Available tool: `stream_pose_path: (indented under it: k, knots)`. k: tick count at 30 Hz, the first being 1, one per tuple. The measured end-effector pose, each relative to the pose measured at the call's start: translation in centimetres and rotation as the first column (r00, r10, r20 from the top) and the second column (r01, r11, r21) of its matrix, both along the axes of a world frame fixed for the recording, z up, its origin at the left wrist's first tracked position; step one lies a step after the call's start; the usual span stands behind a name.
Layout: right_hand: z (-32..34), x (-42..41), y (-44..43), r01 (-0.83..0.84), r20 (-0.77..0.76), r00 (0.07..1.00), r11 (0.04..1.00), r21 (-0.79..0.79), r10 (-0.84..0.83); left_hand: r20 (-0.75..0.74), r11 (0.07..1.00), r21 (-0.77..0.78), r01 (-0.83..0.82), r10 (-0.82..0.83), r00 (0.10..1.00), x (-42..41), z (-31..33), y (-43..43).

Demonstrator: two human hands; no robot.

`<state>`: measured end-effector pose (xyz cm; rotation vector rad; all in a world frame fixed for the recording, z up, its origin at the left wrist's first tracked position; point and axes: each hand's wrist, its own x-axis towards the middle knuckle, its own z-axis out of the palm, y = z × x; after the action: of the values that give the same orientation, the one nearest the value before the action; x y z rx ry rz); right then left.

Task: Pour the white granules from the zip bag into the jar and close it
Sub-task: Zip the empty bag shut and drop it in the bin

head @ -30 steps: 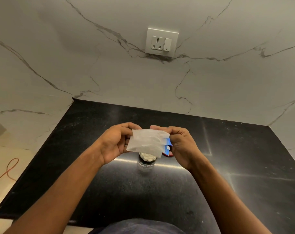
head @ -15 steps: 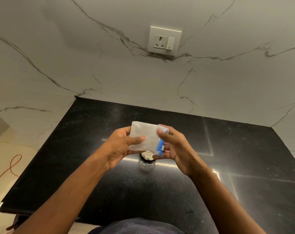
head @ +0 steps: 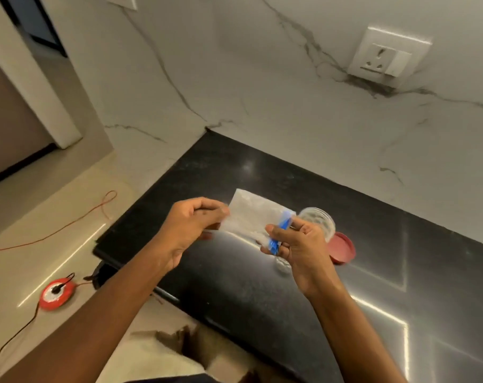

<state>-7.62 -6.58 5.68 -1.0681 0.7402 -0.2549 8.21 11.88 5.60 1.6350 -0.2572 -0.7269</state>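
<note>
I hold a clear zip bag (head: 252, 214) with a blue zip strip flat between both hands above the black counter (head: 234, 286). My left hand (head: 192, 225) pinches the bag's closed end. My right hand (head: 298, 244) grips the blue zip end. Behind my right hand stands a clear jar (head: 319, 221), open at the top, partly hidden by my fingers. A red lid (head: 342, 247) lies flat on the counter just right of the jar. How much the bag holds I cannot tell.
A marble wall with a white socket plate (head: 386, 58) rises behind the counter. The counter's left edge drops to a tiled floor, where a red extension reel (head: 56, 294) and an orange cable (head: 77, 225) lie.
The camera has swung left and tilted. The bag has moved from above the jar to its left, now held stretched flat; the jar and red lid show to the right.
</note>
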Motion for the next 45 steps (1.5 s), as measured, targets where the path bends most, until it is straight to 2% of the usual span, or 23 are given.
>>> stream_pose_path:
  k: [7, 13, 16, 19, 22, 24, 27, 32, 34, 37, 42, 45]
  knots:
    - [-2.6, 6.9, 8.6, -0.084, -0.037, 0.996, 0.994, -0.07, 0.081, -0.048, 0.959, 0.088, -0.271, 0.276, 0.96, 7.6, -4.5, 12.8]
    - [-4.8, 18.2, 21.2, -0.181, -0.083, 0.983, 0.948, -0.263, 0.164, -0.117, 0.932, 0.149, -0.331, 0.349, 0.93, 15.9, -9.2, 24.0]
    - [-6.7, 24.6, 28.4, -0.225, -0.194, 0.97, 0.835, -0.502, 0.144, -0.118, 0.915, 0.174, -0.364, 0.386, 0.915, 20.0, -11.1, 29.8]
    - [-9.5, 30.5, 35.2, -0.359, -0.304, 0.932, 0.64, -0.679, 0.2, -0.091, 0.893, 0.221, -0.393, 0.42, 0.903, 23.7, -12.9, 35.3]
    - [-13.8, 35.0, 39.9, -0.552, -0.5, 0.831, 0.462, -0.694, 0.243, -0.085, 0.889, 0.292, -0.353, 0.392, 0.916, 26.4, -15.0, 39.5]
    - [-17.6, 37.3, 41.9, -0.647, -0.618, 0.752, 0.436, -0.626, 0.229, -0.103, 0.898, 0.322, -0.301, 0.349, 0.932, 28.0, -17.2, 41.5]
    - [-23.5, 39.1, 43.1, -0.687, -0.717, 0.672, 0.514, -0.513, 0.183, -0.141, 0.906, 0.358, -0.228, 0.294, 0.945, 29.6, -21.3, 43.1]
    - [-34.7, 41.4, 42.4, -0.596, -0.776, 0.619, 0.714, -0.367, 0.118, -0.276, 0.923, 0.359, -0.138, 0.246, 0.929, 30.8, -30.1, 43.8]
    - [-40.0, 42.1, 41.7, -0.565, -0.804, 0.588, 0.758, -0.326, 0.093, -0.338, 0.927, 0.359, -0.108, 0.237, 0.911, 30.8, -34.6, 43.9]
    - [-47.0, 42.6, 40.7, -0.539, -0.829, 0.556, 0.786, -0.302, 0.063, -0.406, 0.932, 0.356, -0.067, 0.219, 0.888, 30.8, -40.7, 43.7]
    - [-60.4, 42.8, 39.4, -0.576, -0.872, 0.486, 0.773, -0.266, 0.061, -0.473, 0.939, 0.338, -0.066, 0.23, 0.851, 30.9, -52.3, 42.7]
    - [-66.7, 42.6, 39.0, -0.515, -0.873, 0.486, 0.821, -0.248, 0.041, -0.486, 0.936, 0.347, -0.063, 0.237, 0.841, 30.5, -57.7, 42.2]
